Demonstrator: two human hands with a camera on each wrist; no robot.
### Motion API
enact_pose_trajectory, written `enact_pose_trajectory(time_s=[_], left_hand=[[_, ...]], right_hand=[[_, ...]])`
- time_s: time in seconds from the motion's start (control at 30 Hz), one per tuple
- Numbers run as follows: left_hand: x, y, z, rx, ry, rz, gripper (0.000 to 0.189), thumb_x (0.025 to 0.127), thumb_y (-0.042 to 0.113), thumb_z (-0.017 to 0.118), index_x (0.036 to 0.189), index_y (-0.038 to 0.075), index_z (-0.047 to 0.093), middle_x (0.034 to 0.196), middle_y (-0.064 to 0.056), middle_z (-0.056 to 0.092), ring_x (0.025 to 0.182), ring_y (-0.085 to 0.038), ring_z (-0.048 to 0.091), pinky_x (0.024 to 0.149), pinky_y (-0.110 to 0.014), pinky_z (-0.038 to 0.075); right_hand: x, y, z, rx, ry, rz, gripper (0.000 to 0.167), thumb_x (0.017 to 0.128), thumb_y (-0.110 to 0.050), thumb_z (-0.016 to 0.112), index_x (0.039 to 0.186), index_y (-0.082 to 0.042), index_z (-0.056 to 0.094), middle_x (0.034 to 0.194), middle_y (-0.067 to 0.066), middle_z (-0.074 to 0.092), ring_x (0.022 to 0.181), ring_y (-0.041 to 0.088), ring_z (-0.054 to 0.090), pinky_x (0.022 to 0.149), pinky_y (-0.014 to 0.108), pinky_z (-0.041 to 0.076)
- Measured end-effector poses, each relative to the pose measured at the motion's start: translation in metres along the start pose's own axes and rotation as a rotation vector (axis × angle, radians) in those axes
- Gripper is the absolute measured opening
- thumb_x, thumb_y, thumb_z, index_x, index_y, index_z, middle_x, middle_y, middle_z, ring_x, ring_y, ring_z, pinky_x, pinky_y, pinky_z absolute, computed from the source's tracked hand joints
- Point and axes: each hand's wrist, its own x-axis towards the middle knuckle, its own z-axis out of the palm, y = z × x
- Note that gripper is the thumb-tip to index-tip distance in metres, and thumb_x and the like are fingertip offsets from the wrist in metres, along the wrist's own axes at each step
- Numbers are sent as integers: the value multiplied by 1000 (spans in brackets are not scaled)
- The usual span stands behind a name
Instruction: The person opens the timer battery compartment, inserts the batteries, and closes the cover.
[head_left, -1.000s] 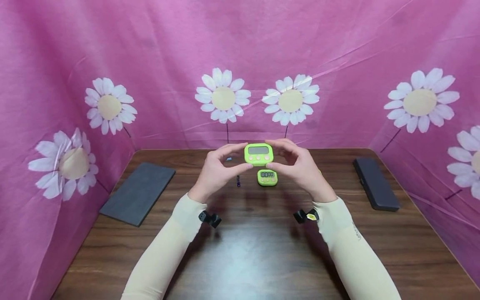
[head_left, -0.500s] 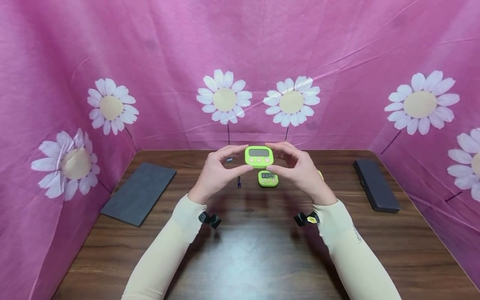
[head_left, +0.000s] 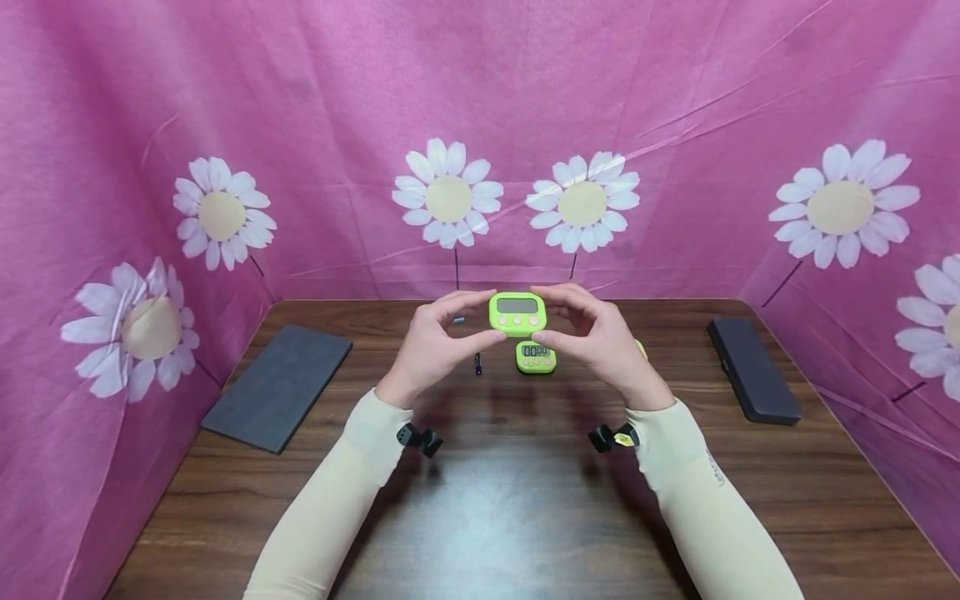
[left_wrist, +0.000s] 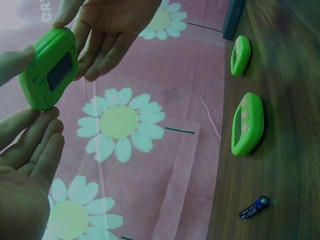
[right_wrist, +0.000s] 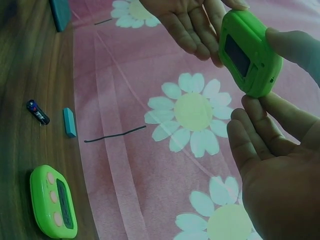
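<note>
Held up above the table is a lime-green digital timer (head_left: 517, 325), its screen grey and blank, with three pale buttons below. My left hand (head_left: 431, 343) pinches its left side between thumb and fingers. On the opposite side my right hand (head_left: 603, 337) pinches it the same way. The timer's back (left_wrist: 37, 82) shows a dark rectangle in the left wrist view. Just below it in the head view, a second green timer (head_left: 536, 358) lies on the table with zeros on its display. A third green timer (left_wrist: 241, 56) is mostly hidden behind my right hand in the head view.
A dark battery (right_wrist: 38, 112) and a small light-blue block (right_wrist: 69, 122) lie on the wooden table (head_left: 487, 500). At the left is a flat dark-grey slab (head_left: 281, 387), at the right a long black case (head_left: 752, 369). Pink daisy-printed cloth (head_left: 517, 100) walls the back and sides.
The whole head view has shifted very slightly downward from a second ago. Both hands keep their hold on the timer, which stays about level in the same place.
</note>
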Motion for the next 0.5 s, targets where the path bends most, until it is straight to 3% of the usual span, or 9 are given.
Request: enact_pose_trajectory(time_s=[0.13,0.27,0.5], left_hand=[[0,0,1,-23,-2,-18,56,92,13,94,145,16,77,139,-2,80,127,-19,73,112,-41,57],[-1,0,2,-50,-12,-42,55,93,13,93,146,16,77,143,-2,79,137,-14,72,120,-36,56],[-1,0,2,-60,9,-26,47,97,13,89,143,15,78,143,-5,79,132,-13,73,102,-23,62]], right_hand=[[-1,1,0,9,-2,14,59,93,7,85,150,-1,69,141,7,72,124,11,74,113,26,59],[-2,1,0,15,2,52,58,96,3,84,151,-2,68,144,11,75,124,9,77,111,25,61],[-2,5,1,-28,20,31,50,100,-2,82,149,-2,70,132,3,80,117,7,78,104,24,63]])
